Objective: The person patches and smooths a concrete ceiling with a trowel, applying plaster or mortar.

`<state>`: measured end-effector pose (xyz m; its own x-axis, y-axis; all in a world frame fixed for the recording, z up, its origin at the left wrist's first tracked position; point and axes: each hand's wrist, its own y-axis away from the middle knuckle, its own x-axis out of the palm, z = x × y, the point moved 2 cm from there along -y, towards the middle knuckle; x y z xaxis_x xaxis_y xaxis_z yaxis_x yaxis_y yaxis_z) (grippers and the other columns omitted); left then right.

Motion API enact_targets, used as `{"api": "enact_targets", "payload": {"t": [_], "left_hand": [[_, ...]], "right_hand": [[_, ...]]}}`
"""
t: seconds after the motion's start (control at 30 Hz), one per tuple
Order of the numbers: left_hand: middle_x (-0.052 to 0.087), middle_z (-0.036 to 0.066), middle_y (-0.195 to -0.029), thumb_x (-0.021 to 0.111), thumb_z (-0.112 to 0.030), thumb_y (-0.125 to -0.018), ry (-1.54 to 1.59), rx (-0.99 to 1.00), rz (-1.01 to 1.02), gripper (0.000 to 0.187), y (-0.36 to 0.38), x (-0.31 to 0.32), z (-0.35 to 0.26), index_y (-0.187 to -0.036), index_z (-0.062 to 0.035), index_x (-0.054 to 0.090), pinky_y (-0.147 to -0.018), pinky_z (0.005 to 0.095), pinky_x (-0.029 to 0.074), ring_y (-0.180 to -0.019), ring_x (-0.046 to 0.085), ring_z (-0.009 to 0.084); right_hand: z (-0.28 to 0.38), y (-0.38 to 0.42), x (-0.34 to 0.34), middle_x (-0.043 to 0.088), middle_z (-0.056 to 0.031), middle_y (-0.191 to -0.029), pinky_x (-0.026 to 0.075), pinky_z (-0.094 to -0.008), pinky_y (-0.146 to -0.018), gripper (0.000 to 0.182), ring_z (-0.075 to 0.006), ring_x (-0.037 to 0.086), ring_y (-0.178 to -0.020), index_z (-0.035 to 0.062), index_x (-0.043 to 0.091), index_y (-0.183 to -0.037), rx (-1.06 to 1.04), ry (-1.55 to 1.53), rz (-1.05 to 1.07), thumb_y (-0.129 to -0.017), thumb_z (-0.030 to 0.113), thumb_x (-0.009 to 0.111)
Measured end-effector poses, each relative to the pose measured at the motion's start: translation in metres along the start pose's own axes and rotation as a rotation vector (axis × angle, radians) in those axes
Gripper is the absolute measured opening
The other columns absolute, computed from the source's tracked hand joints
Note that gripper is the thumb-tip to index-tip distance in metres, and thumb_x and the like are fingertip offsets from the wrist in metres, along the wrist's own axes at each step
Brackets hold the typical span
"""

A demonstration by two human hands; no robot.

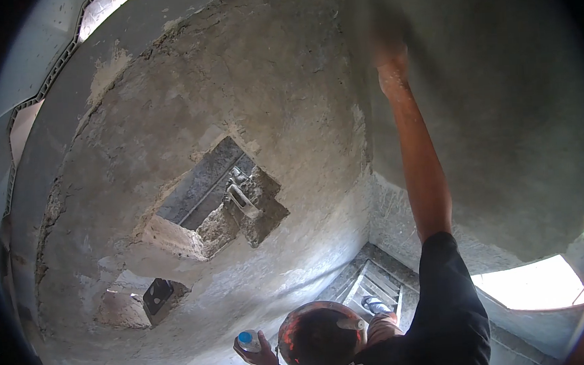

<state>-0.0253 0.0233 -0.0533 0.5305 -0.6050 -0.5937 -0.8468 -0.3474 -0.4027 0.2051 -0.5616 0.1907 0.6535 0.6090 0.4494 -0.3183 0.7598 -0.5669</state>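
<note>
At the far left, a pale, ridged panel (42, 87) curves along the edge of the view. Next to it stands a rough, grey-brown plastered wall (287, 109) with two ragged holes broken into it. The smaller, lower hole (119, 308) has a dark, smooth-faced object (157, 296) at its right side; the larger, angular hole (202, 181) has a pale, loop-shaped piece (243, 202) inside.

Below these, near the bottom edge, the person's left hand (268, 358) has its fingers curled around a clear bottle with a blue cap (249, 342), seen from above. Just to its right is a round, dark object with an orange-flecked rim (356, 342); what it is cannot be told. Beyond it, a foot in a dark sandal (376, 304) is beside a pale, ladder-like frame (355, 290).

Further right, a bare arm in a black short sleeve (446, 293) stretches up to a smoother grey wall (515, 115). The right hand (387, 41) at its end is blurred; its grip, and whether it touches the wall, cannot be told. At lower right, a bright white opening (532, 285) lets in light.
</note>
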Motion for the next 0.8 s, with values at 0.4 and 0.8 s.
{"api": "enact_targets", "payload": {"t": [0.4, 0.8], "left_hand": [[0.048, 0.017, -0.1, 0.073, -0.013, -0.074, -0.011, 0.05, -0.001, 0.048, 0.001, 0.001, 0.011, -0.111, 0.0038, 0.046, -0.084, 0.043, 0.04, -0.093, 0.05, 0.0326], [0.048, 0.017, -0.098, 0.073, -0.015, -0.074, 0.013, 0.078, -0.002, 0.048, 0.002, 0.002, 0.015, -0.11, 0.004, 0.046, -0.081, 0.0452, 0.04, -0.092, 0.049, 0.0345]], "right_hand": [[0.005, -0.086, 0.049, 0.046, -0.0175, -0.133, 0.034, -0.0403, -0.103, 0.052, -0.026, 0.044, -0.123, 0.0028, 0.043, -0.134, -0.027, 1.13, 0.096, -0.088, 0.021, 0.06], [-0.016, -0.086, 0.011, 0.059, -0.0102, -0.118, 0.05, -0.0368, -0.088, 0.049, -0.029, 0.058, -0.106, 0.011, 0.055, -0.124, -1.227, 0.957, 0.356, -0.076, 0.002, 0.061]]}}
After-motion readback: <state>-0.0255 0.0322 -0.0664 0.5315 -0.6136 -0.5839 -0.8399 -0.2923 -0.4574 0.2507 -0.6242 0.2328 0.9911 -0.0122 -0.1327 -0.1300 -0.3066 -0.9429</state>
